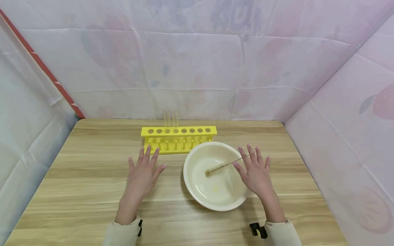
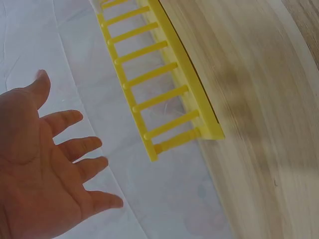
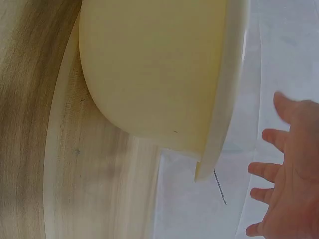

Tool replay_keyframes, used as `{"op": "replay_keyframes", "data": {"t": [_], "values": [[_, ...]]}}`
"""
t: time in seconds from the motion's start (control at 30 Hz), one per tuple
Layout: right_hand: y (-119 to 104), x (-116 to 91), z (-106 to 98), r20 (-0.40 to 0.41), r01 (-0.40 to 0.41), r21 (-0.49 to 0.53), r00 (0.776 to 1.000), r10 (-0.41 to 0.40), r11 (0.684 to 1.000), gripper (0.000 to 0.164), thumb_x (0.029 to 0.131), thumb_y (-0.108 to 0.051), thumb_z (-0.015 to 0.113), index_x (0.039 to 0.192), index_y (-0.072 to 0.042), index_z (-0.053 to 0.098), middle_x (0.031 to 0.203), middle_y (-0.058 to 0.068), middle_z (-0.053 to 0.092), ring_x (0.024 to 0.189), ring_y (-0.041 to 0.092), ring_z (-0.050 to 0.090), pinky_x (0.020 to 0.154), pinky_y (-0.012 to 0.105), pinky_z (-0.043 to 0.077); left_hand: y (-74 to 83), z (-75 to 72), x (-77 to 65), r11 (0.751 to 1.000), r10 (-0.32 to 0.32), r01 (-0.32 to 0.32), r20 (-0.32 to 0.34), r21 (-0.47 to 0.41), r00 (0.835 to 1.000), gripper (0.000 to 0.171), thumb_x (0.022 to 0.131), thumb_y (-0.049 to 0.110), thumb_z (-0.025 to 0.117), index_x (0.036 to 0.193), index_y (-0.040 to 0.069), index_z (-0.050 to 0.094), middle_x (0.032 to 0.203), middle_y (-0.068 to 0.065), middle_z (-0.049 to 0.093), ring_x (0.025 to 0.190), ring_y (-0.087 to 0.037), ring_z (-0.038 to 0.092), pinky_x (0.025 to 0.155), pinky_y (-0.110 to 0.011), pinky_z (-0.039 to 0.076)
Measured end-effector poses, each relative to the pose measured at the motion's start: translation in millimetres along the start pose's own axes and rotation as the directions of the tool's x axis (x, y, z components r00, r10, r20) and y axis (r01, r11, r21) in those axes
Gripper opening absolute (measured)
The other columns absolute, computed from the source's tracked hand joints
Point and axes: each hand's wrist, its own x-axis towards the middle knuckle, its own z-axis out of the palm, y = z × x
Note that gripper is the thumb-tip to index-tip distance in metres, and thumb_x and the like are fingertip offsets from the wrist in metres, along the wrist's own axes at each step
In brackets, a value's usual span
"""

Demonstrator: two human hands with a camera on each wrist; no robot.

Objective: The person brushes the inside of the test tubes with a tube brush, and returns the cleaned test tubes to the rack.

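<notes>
My left hand [image 1: 141, 179] is held with its fingers spread in front of the left part of a yellow test tube rack [image 1: 179, 131], holding nothing. Two clear test tubes [image 1: 167, 119] stand upright in the rack, side by side. My right hand [image 1: 256, 174], fingers also spread and holding nothing, is over the right rim of a cream basin [image 1: 191, 191]. A test tube brush [image 1: 219, 167] leans in the basin, bristles down inside; its wire handle passes over the right rim, partly behind the right hand. In the right wrist view the wire's twisted end [image 3: 220, 188] pokes out past the rim.
The wooden table [image 1: 89, 177] carries the rack near its back edge, with the basin in front and to the right. Pale printed curtains [image 1: 197, 68] stand close behind the table and along both sides. Black straps [image 1: 258, 230] sit at the sleeve cuffs.
</notes>
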Motion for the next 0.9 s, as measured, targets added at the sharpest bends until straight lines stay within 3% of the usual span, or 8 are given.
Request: {"op": "replay_keyframes", "data": {"t": [0.13, 0.27, 0.3, 0.47, 0.67, 0.9], "values": [[4.8, 2.9, 0.1, 0.005, -0.006, 0.032, 1.000, 0.006, 0.999, 0.057, 0.096, -0.041, 0.040, 0.143, -0.010, 0.028, 0.147, 0.022, 0.017, 0.135, 0.039, 0.000, 0.096, 0.068, -0.003, 2.0, 2.9, 2.3, 0.999, 0.032, -0.033, -0.021, -0.013, 0.999, 0.057, 0.093, 0.039, 0.050, 0.137, 0.004, 0.040, 0.137, -0.024, 0.038, 0.130, -0.039, 0.026, 0.098, -0.064, 0.015], [12.3, 6.2, 0.4, 0.019, -0.007, 0.071, 1.000, 0.006, 0.997, 0.054, 0.096, -0.036, 0.043, 0.140, -0.005, 0.033, 0.146, 0.021, 0.019, 0.136, 0.038, 0.003, 0.095, 0.069, -0.004, 7.6, 10.0, 4.8, 0.992, 0.047, -0.050, -0.027, -0.114, 0.999, 0.050, 0.092, 0.031, 0.054, 0.131, 0.001, 0.047, 0.126, -0.022, 0.050, 0.119, -0.038, 0.043, 0.097, -0.058, 0.027], [14.5, 6.9, 0.5, 0.025, -0.008, 0.080, 1.000, 0.006, 0.997, 0.054, 0.096, -0.034, 0.044, 0.139, -0.003, 0.034, 0.146, 0.021, 0.020, 0.136, 0.038, 0.004, 0.095, 0.069, -0.005, 9.7, 12.3, 5.2, 0.987, 0.046, -0.047, -0.014, -0.154, 0.999, 0.049, 0.092, 0.030, 0.055, 0.130, 0.001, 0.048, 0.118, -0.022, 0.056, 0.111, -0.037, 0.050, 0.096, -0.056, 0.031], [25.8, 11.1, -0.1, 0.032, -0.013, 0.109, 0.999, 0.010, 0.994, 0.048, 0.096, -0.025, 0.045, 0.136, 0.001, 0.037, 0.145, 0.023, 0.023, 0.135, 0.038, 0.008, 0.094, 0.069, -0.005, 20.6, 24.8, 5.5, 0.956, 0.031, -0.013, 0.056, -0.292, 0.998, 0.044, 0.091, 0.028, 0.056, 0.127, 0.002, 0.052, 0.099, -0.014, 0.065, 0.091, -0.029, 0.061, 0.082, -0.043, 0.047], [39.4, 18.0, -4.1, 0.021, -0.021, 0.161, 1.000, 0.017, 0.987, 0.045, 0.097, -0.023, 0.045, 0.133, 0.003, 0.039, 0.143, 0.027, 0.023, 0.134, 0.041, 0.009, 0.093, 0.071, -0.003, 30.5, 36.4, 5.2, 0.930, 0.038, 0.010, 0.122, -0.366, 0.992, 0.039, 0.092, 0.027, 0.055, 0.119, -0.001, 0.057, 0.079, -0.001, 0.062, 0.068, -0.011, 0.053, 0.063, -0.029, 0.047], [50.5, 19.7, -0.8, 0.034, -0.057, 0.205, 0.998, 0.051, 0.977, 0.044, 0.097, -0.025, 0.043, 0.126, 0.008, 0.044, 0.133, 0.031, 0.036, 0.126, 0.047, 0.022, 0.091, 0.070, 0.005, 36.8, 46.9, 5.2, 0.930, 0.083, -0.036, 0.111, -0.367, 0.990, 0.025, 0.093, 0.027, 0.054, 0.096, 0.005, 0.064, 0.062, 0.004, 0.051, 0.056, -0.008, 0.044, 0.052, -0.023, 0.039]]}}
